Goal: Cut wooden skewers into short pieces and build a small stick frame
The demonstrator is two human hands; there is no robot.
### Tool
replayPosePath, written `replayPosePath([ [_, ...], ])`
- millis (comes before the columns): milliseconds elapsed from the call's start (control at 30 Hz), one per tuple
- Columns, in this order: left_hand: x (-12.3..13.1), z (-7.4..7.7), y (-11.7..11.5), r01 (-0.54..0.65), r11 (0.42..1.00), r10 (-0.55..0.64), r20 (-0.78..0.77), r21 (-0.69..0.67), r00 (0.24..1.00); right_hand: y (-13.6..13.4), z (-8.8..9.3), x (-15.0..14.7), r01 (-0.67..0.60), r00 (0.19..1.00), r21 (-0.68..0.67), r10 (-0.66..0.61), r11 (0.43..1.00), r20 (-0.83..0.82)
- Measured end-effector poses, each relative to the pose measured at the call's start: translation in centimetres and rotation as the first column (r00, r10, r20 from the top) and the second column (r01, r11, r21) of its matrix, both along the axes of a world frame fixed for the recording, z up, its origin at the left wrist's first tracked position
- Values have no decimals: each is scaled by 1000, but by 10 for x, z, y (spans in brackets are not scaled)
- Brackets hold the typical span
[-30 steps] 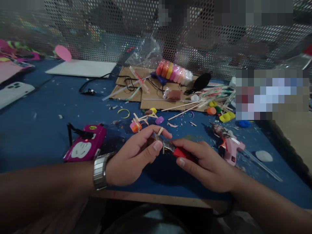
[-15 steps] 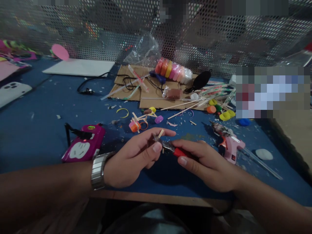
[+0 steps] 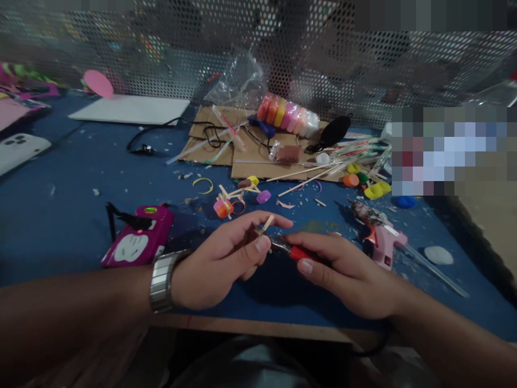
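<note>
My left hand (image 3: pixel 220 264), with a metal watch on its wrist, is closed around a short wooden stick (image 3: pixel 267 222) whose pale end sticks up between thumb and fingers. Closed on the red handle of a metal tool (image 3: pixel 299 253) is my right hand (image 3: pixel 347 272). The tool's narrow grey head (image 3: pixel 278 243) points left and reaches the stick at my left thumb; whether it is a knife or pliers I cannot make out. Just beyond my left hand lies a small assembly of sticks and coloured caps (image 3: pixel 223 207).
A pink glue gun (image 3: pixel 383 242) lies right of my right hand, and a magenta box (image 3: pixel 139 237) left of my left wrist. Farther back, cardboard (image 3: pixel 254 171) bears straws, thin sticks and a bag of coloured clay (image 3: pixel 286 116). A white phone (image 3: pixel 24 150) rests far left.
Both hands keep their grips and nearly the same place. The tool has shifted slightly right and its head appears turned a little; the stick leans a bit more to the right.
</note>
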State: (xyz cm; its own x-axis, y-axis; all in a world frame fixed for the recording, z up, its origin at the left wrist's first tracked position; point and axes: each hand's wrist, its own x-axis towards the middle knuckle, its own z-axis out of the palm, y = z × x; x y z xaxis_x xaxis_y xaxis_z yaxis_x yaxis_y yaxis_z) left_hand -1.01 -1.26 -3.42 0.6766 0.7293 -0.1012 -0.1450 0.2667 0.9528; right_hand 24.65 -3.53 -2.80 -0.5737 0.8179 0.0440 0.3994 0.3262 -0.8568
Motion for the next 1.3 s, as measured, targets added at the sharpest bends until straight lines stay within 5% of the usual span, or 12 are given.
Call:
replayPosePath([
  [500,-1,0,1,4,999,-3,-13,48,1000,-1,-3,0,-15,999,-30,14,999,-29],
  [1300,-3,0,5,67,986,-53,93,-156,994,5,2,-3,-56,995,-220,36,974,-94],
])
